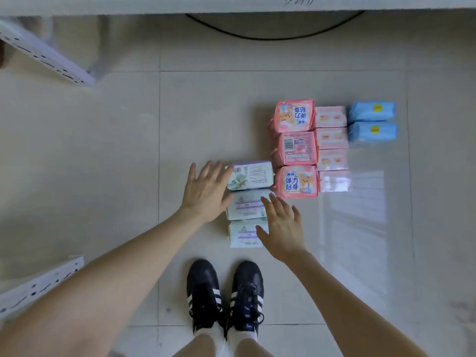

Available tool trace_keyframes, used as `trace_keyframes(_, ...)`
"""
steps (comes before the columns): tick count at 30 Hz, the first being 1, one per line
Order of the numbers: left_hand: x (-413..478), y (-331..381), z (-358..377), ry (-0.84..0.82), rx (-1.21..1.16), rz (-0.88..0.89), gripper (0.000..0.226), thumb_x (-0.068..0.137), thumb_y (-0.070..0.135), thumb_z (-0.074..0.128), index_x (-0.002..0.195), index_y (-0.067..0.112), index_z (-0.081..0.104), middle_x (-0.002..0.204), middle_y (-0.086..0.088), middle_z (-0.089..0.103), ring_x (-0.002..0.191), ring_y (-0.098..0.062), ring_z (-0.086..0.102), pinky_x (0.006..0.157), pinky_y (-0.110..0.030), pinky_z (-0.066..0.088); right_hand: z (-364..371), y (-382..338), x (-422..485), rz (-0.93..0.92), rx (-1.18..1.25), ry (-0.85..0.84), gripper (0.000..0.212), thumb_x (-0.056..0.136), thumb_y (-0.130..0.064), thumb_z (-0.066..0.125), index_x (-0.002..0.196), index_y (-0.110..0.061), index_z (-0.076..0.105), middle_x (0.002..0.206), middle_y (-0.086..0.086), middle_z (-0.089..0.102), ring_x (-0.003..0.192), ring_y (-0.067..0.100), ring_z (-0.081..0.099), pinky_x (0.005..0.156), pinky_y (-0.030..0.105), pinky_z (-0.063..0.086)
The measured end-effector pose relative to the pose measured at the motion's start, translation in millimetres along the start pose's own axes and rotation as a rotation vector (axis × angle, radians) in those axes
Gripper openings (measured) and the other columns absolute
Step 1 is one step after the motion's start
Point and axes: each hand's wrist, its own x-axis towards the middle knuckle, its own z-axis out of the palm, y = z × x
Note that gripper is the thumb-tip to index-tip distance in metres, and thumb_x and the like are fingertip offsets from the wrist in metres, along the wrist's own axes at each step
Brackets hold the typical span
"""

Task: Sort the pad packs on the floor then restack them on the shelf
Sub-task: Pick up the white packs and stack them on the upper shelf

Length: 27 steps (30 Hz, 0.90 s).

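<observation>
Pad packs lie in columns on the tiled floor. Three white-and-purple packs [249,176] form the nearest column. Three large pink packs [296,148] sit to their right, then several small pale pink packs [331,137], then two blue packs [372,122]. My left hand [206,191] hovers open, fingers spread, at the left edge of the white-and-purple column. My right hand [282,228] is open over the right side of the lower two white packs, partly hiding them. Neither hand grips a pack.
The white shelf edge [231,3] runs along the top, with a black cable [273,36] beneath it. Perforated white shelf rails lie at the upper left [49,55] and lower left [38,284]. My black shoes [226,295] stand just below the packs.
</observation>
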Motion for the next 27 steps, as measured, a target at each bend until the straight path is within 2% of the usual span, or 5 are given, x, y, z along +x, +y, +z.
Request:
trace_keyframes(5, 36, -8, 41, -0.027, -0.011, 0.024, 0.071, 0.092, 0.049, 0.048, 0.151, 0.022, 0.021, 0.156, -0.008, 0.028, 0.144, -0.028, 0.024, 0.114, -0.055, 0.012, 40, 13, 34, -0.005, 0.000, -0.009, 0.070, 0.093, -0.038, 0.054, 0.152, -0.017, 0.021, 0.160, 0.004, 0.017, 0.148, 0.021, 0.013, 0.117, 0.046, 0.014)
trace_keyframes(10, 56, -11, 65, -0.078, 0.035, 0.080, 0.076, 0.091, 0.049, 0.050, 0.152, 0.022, 0.014, 0.158, -0.006, 0.022, 0.144, -0.025, 0.022, 0.114, -0.057, 0.013, 68, 18, 52, -0.035, 0.017, 0.104, 0.076, 0.065, -0.016, 0.083, 0.134, -0.007, 0.052, 0.141, 0.013, 0.051, 0.131, 0.032, 0.048, 0.099, 0.049, 0.046)
trace_keyframes(14, 72, -19, 70, -0.090, 0.050, 0.083, 0.080, 0.091, 0.052, 0.050, 0.153, 0.021, 0.009, 0.159, -0.005, 0.019, 0.144, -0.025, 0.021, 0.113, -0.057, 0.013, 77, 20, 60, -0.071, 0.027, 0.225, 0.069, 0.065, 0.007, 0.070, 0.132, -0.005, 0.054, 0.138, 0.014, 0.053, 0.128, 0.034, 0.049, 0.096, 0.046, 0.049)
trace_keyframes(21, 102, -24, 66, -0.054, 0.007, 0.094, 0.086, 0.085, 0.049, 0.062, 0.152, 0.019, 0.016, 0.156, -0.004, 0.025, 0.135, -0.027, 0.037, 0.110, -0.054, 0.024, 70, 18, 77, -0.073, -0.024, 0.242, 0.065, 0.059, 0.007, 0.064, 0.123, -0.004, 0.058, 0.122, 0.012, 0.060, 0.115, 0.034, 0.056, 0.083, 0.041, 0.053)
trace_keyframes(27, 113, -24, 65, -0.029, -0.216, 0.115, 0.066, 0.079, 0.029, 0.073, 0.134, 0.011, 0.042, 0.128, -0.010, 0.047, 0.092, -0.039, 0.060, 0.067, -0.040, 0.048, 72, 16, 83, -0.080, -0.003, 0.185, 0.064, 0.057, 0.006, 0.065, 0.120, -0.005, 0.057, 0.119, 0.010, 0.060, 0.113, 0.033, 0.053, 0.074, 0.039, 0.056)
